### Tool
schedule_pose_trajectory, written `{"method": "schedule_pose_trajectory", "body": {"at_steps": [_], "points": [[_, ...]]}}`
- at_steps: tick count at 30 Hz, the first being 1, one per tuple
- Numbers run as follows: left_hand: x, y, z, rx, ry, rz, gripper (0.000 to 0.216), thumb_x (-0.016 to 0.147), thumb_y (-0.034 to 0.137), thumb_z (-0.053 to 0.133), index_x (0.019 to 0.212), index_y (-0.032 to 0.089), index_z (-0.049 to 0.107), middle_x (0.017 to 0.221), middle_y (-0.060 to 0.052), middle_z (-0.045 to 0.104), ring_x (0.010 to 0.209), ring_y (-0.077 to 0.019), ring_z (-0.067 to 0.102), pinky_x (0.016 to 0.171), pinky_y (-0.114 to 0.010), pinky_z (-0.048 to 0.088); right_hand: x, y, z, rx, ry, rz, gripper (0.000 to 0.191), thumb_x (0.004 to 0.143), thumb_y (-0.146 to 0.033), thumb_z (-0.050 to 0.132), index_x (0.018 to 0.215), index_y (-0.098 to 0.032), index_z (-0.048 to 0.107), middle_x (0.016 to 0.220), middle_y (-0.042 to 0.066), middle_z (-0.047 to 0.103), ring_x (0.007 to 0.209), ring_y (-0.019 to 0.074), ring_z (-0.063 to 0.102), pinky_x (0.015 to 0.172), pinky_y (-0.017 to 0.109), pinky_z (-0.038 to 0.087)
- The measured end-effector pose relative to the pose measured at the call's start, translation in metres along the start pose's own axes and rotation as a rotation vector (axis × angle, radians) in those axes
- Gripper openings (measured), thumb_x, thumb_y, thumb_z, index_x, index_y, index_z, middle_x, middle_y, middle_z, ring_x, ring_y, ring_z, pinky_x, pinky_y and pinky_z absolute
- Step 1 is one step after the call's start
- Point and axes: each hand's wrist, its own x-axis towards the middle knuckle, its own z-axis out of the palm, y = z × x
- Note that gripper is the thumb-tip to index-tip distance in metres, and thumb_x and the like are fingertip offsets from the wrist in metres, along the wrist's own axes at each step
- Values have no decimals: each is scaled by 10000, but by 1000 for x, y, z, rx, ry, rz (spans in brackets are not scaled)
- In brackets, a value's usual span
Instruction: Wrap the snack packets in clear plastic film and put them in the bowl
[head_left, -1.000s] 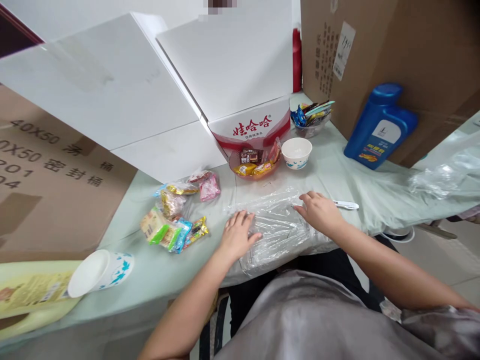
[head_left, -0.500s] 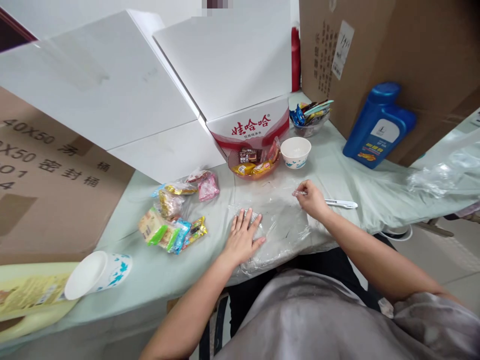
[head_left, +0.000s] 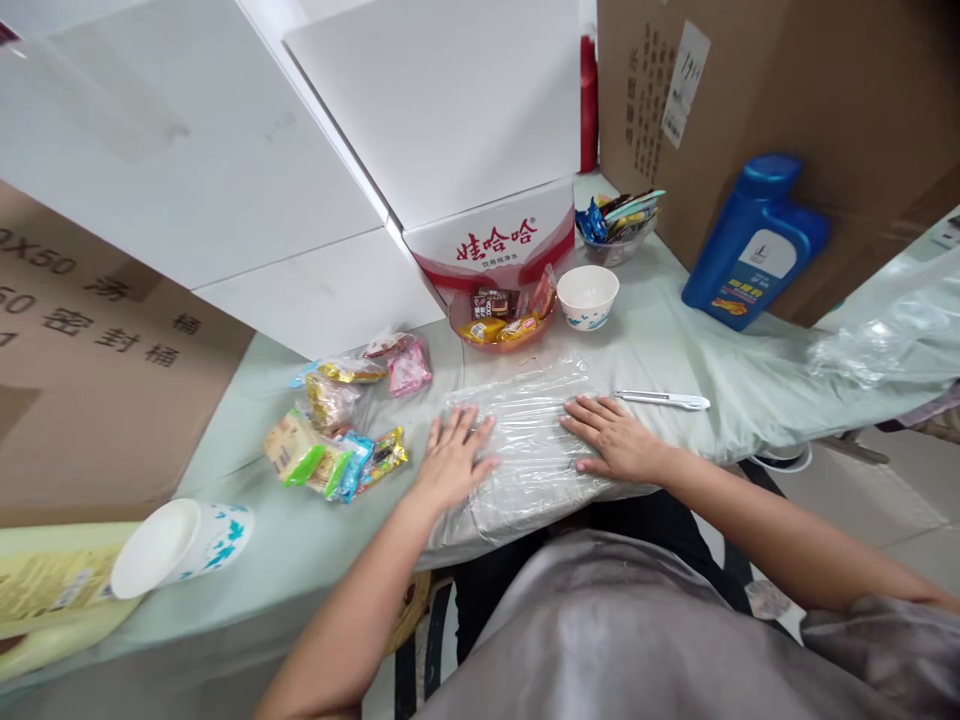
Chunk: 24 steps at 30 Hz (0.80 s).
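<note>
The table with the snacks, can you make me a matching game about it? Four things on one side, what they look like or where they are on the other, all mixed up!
Things:
1. Clear plastic
2. Bottle
3. Dish
4. Cup beside the dish

Clues:
A. orange-red, holding wrapped snacks
B. lying flat under the left hand and the right hand
C. white with blue marks
D. blue

Pairs: 1-B, 2-D, 3-A, 4-C
</note>
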Motion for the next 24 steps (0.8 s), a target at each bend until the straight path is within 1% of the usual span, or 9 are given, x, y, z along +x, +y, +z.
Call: {"method": "schedule_pose_trajectory", "body": {"at_steps": [5, 6, 8, 10, 12, 15, 18, 22, 24], "points": [[-24, -39, -8, 82, 224, -212, 410, 903, 204, 465, 1291, 152, 588, 1460, -179, 454, 1425, -417, 259, 1107, -653, 245, -8, 7, 5, -27, -21, 35, 692, 901, -572, 522, 1457, -175, 415, 1551, 138, 324, 1446, 319, 248, 1156, 513, 244], [-30, -39, -10, 60, 289, -194, 373, 893, 183, 463, 1226, 132, 624, 1402, -192, 508, 1399, -408, 313, 1099, -629, 285, -8, 9, 3, -19, -20, 35, 687, 900, -569, 526, 1451, -171, 423, 1548, 144, 330, 1444, 323, 254, 1154, 518, 249], [-43, -28, -12, -51, 358, -34, 291, 897, 208, 476, 1106, 134, 663, 1247, -178, 611, 1307, -351, 449, 1080, -549, 372, -8, 9, -3, 3, -7, 35, 657, 909, -550, 523, 1427, -152, 455, 1532, 164, 355, 1437, 332, 268, 1144, 524, 268], [-57, -10, -9, -200, 314, 211, 266, 885, 311, 551, 1071, 153, 658, 1146, -141, 649, 1216, -296, 530, 1056, -473, 437, -11, 5, -12, 41, 38, 24, 597, 925, -523, 511, 1384, -141, 501, 1500, 173, 409, 1428, 333, 287, 1131, 525, 293], [-68, 6, -2, -293, 229, 367, 355, 843, 380, 630, 1126, 165, 629, 1179, -127, 636, 1212, -281, 536, 1038, -442, 470, -17, -1, -22, 106, 91, -25, 563, 920, -527, 522, 1338, -151, 543, 1445, 163, 482, 1411, 324, 319, 1116, 518, 320], [-78, 17, 10, -319, 199, 373, 277, 860, 314, 626, 1102, 181, 630, 1229, -121, 618, 1246, -278, 518, 1023, -444, 489, -29, -16, -31, 217, 72, -154, 593, 865, -569, 588, 1302, -167, 565, 1372, 150, 545, 1347, 311, 397, 1077, 499, 372], [-77, 16, 14, -375, 233, 369, 124, 906, 215, 549, 960, 191, 658, 1168, -97, 651, 1229, -252, 539, 1023, -431, 491, -39, -29, -27, 248, -23, -220, 530, 865, -474, 628, 1291, -165, 564, 1359, 156, 544, 1256, 303, 467, 1017, 490, 417], [-68, 11, 5, -496, 290, 385, 159, 925, 154, 497, 891, 186, 648, 1001, -62, 700, 1116, -205, 617, 973, -378, 527, -44, -33, -19, 258, 23, -127, 225, 930, -236, 516, 1112, -175, 633, 1243, 140, 604, 1121, 258, 537, 945, 462, 457], [-66, 9, -1, -538, 293, 379, 155, 929, 157, 495, 885, 186, 641, 945, -51, 711, 1077, -197, 641, 938, -358, 544, -46, -28, -20, 328, 68, -75, 191, 950, -201, 453, 996, -178, 637, 1112, 126, 647, 1021, 226, 577, 896, 420, 486]]}}
